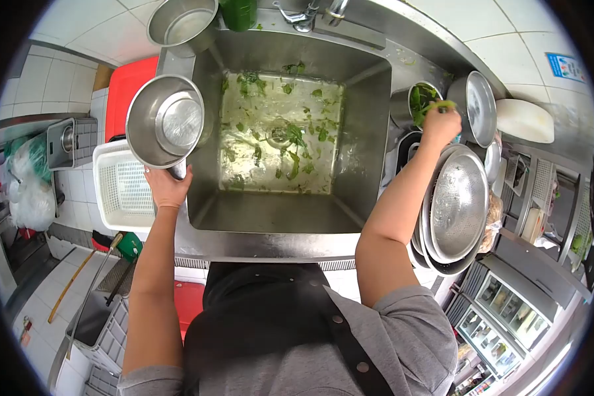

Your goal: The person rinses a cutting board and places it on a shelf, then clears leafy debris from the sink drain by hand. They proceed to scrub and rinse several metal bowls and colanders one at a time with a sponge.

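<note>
Nearest the camera is the person's own grey shirt and dark apron [270,317], pressed against the near edge of a deep steel sink [369,132]. The left hand [168,187] reaches to the sink's near left corner, fingers closed around the handle of a steel saucepan [165,120], which it holds tilted so the empty, shiny inside faces up toward the camera, above the sink's left rim. The right hand [440,125] stretches to the far right, fingertips pinched together on a sprig of green leaves [441,105] at the mouth of a small steel pot [412,105] standing on the counter just right of the sink; that pot already holds greens. The sink floor is wet and littered with leaf scraps [290,142] around the drain. Judging from this, the step in hand seems to be gathering leafy greens into the small pot while the saucepan is kept ready; the next move likely calls for releasing the sprig inside the pot without knocking it. Right of the arm sits a stack of steel bowls [459,204], a round lid [482,109] leans beyond, and a white cutting board [525,121] lies farther right. Left are a white basket [122,188] and a red bin [129,86]. A blue sticker [565,66] on the far right wall tiles carries print too small to read; no brand is legible.
</note>
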The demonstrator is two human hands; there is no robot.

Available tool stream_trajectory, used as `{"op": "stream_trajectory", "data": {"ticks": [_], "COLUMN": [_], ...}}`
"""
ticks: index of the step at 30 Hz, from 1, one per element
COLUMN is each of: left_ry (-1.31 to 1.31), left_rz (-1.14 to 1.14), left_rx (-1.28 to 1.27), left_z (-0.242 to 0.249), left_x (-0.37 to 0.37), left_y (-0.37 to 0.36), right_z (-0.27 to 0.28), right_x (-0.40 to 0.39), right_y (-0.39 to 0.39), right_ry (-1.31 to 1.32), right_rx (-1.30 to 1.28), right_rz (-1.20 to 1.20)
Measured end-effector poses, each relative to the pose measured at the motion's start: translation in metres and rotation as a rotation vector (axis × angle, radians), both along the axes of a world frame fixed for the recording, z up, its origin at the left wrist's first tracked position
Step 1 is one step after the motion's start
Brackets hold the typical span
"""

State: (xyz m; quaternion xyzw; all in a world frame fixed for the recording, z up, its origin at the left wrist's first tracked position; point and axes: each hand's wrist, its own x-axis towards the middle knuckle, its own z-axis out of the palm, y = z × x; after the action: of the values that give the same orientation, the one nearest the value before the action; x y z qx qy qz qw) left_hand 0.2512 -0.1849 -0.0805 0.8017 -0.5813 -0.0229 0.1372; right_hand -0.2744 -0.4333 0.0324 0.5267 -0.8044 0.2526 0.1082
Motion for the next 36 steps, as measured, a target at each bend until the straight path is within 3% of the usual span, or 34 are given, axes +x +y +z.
{"op": "stream_trajectory", "data": {"ticks": [3, 5, 7, 9, 11, 14, 15, 16, 19, 22, 25, 28, 31, 32, 35, 36], "left_ry": [-0.042, -0.079, -0.029, -0.017, -0.038, -0.018, 0.003, -0.006, 0.025, 0.165, 0.152, 0.13, 0.095, 0.128, 0.059, 0.063], "left_rz": [-0.004, 0.014, 0.0, -0.006, -0.057, -0.047, -0.06, -0.045, -0.065, -0.017, -0.059, -0.048, -0.065, -0.058, -0.071, -0.073], "left_rx": [-0.03, -0.049, 0.007, 0.016, -0.075, -0.058, -0.05, -0.049, 0.034, 0.135, 0.139, 0.13, 0.167, 0.176, 0.119, 0.114], "left_z": [0.008, 0.006, -0.003, 0.001, 0.004, 0.003, 0.001, -0.002, -0.009, -0.014, -0.015, -0.016, -0.015, -0.017, -0.015, -0.013], "left_x": [-0.005, -0.004, 0.002, 0.001, 0.0, 0.001, 0.002, 0.003, 0.01, 0.011, 0.013, 0.013, 0.014, 0.015, 0.014, 0.014], "left_y": [-0.003, -0.002, 0.001, 0.0, -0.002, -0.003, -0.002, 0.0, 0.005, 0.011, 0.011, 0.011, 0.011, 0.012, 0.011, 0.01], "right_z": [0.01, 0.016, -0.015, -0.076, -0.158, -0.342, -0.374, -0.388, -0.408, -0.403, -0.384, -0.357, -0.424, -0.455, -0.441, -0.42], "right_x": [0.017, 0.053, 0.087, 0.114, 0.126, 0.084, 0.077, 0.073, 0.086, 0.141, 0.216, 0.275, 0.301, 0.307, 0.31, 0.313], "right_y": [0.019, 0.04, 0.067, 0.092, 0.106, 0.115, 0.112, 0.107, 0.106, 0.114, 0.138, 0.144, 0.161, 0.168, 0.166, 0.163], "right_ry": [0.153, 0.084, -0.044, -0.278, -0.376, -0.34, -0.342, -0.342, -0.292, -0.505, -0.494, -0.481, -0.491, -0.633, -0.764, -0.953], "right_rx": [-0.256, -0.503, -0.425, -0.107, 0.307, 0.841, 0.994, 0.998, 1.056, 0.909, 0.867, 0.972, 0.864, 0.665, 0.682, 0.71], "right_rz": [0.089, 0.133, 0.293, 0.554, 0.599, 0.349, 0.211, 0.229, 0.235, -0.178, -0.306, -0.236, -0.033, -0.015, 0.148, -0.083]}}
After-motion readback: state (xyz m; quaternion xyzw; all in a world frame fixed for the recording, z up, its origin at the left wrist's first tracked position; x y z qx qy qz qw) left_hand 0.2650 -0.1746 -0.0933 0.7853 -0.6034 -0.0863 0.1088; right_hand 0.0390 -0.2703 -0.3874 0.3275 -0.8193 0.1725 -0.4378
